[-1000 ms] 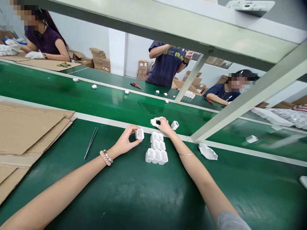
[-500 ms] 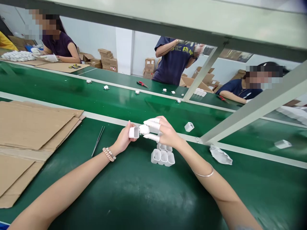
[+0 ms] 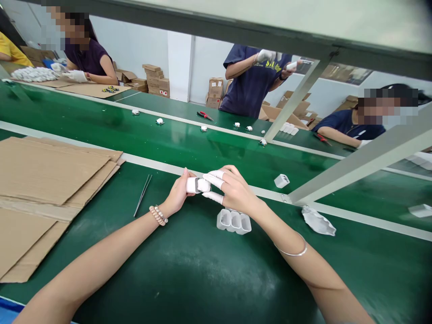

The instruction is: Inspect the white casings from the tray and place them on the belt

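My left hand (image 3: 178, 193) is closed around a small white plastic housing (image 3: 192, 185), its open end facing right. With white finger cots on its fingers, my right hand (image 3: 229, 189) pinches a white padded piece (image 3: 204, 185) at the mouth of that housing. The two parts meet; how deep the piece sits inside I cannot tell. Just below my right hand stands a row of empty white housings (image 3: 235, 221), open ends up, with more partly hidden behind the hand.
Tweezers (image 3: 143, 195) and stacked cardboard sheets (image 3: 57, 180) lie to the left. A metal post (image 3: 364, 148) slants up at the right, near a crumpled white piece (image 3: 319, 220). Small white parts sit on the green conveyor (image 3: 182, 148). Several co-workers (image 3: 256, 81) are across it.
My right hand has brought the white padded piece against the open end of the housing, closing the small gap. The view has shifted slightly, and the co-worker's hands across the belt have moved.
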A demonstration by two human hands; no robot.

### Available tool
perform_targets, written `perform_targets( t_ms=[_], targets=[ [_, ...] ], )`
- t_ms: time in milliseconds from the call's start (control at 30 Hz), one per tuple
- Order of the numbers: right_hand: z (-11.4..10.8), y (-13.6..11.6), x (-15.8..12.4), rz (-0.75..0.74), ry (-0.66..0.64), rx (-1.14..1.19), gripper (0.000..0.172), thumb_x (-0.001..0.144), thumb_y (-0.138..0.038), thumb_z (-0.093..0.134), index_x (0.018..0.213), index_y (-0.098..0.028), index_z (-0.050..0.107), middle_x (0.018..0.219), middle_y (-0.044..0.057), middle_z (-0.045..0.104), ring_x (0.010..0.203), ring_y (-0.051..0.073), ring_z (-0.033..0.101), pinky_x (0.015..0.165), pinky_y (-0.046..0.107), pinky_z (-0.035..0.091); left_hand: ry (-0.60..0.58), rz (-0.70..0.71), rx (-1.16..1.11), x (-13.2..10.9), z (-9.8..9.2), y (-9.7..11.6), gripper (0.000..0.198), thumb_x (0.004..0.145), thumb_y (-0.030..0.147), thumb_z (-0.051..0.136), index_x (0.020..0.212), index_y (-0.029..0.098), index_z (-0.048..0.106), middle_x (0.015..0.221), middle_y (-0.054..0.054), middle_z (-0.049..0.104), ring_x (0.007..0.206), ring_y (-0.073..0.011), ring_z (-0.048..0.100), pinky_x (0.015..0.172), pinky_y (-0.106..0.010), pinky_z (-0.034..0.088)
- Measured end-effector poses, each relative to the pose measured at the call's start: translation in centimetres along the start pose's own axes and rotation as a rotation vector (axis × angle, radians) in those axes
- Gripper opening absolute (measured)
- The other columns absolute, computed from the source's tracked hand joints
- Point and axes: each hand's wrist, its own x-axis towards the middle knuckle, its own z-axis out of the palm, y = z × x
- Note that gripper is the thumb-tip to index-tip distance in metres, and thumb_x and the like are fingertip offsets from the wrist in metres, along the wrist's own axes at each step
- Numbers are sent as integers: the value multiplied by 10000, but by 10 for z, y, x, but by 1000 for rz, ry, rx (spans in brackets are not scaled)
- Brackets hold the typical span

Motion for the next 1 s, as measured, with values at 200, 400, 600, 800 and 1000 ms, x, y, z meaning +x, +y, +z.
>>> perform_targets(
  t_ms=[200, 400, 600, 800, 1000],
  targets=[
    [-4, -9, 0, -6, -82, -150, 222, 906, -267, 586, 1013, -105, 694, 893, 141, 683, 844, 264, 584, 846, 471, 460, 11, -24, 90, 0, -3, -5, 561, 859, 701, 423, 752, 172, 575, 643, 9, 520, 565, -103, 471, 495, -190, 395],
    [-1, -12, -2, 43, -151, -151, 177, 890, -216, 603, 993, -110, 700, 849, 129, 669, 857, 266, 592, 887, 485, 449, -9, -59, 132, 0, -3, -5, 600, 841, 744, 393, 774, 175, 570, 661, 7, 526, 585, -109, 483, 516, -199, 411],
    [13, -12, -4, 122, 26, -59, 401, 879, -339, 640, 1212, -121, 590, 978, 152, 706, 926, 277, 632, 895, 493, 486, -40, -27, 65, 2, -1, -6, 586, 853, 730, 392, 740, 175, 540, 601, 21, 474, 501, -91, 388, 452, -198, 314],
    [14, -13, -7, 138, -24, 45, 344, 892, -355, 621, 1183, -171, 624, 1213, 163, 654, 1094, 296, 609, 958, 542, 492, -86, -36, -48, 2, 1, -3, 579, 844, 733, 413, 714, 174, 497, 565, 38, 413, 460, -72, 322, 428, -203, 238],
    [18, -17, -10, 170, -141, 135, 327, 902, -350, 605, 1178, -180, 649, 1213, 159, 645, 1188, 303, 556, 987, 551, 480, -123, -126, -58, 0, 2, -2, 591, 834, 740, 421, 794, 167, 559, 586, 33, 426, 467, -74, 343, 430, -205, 258]
  ],
)
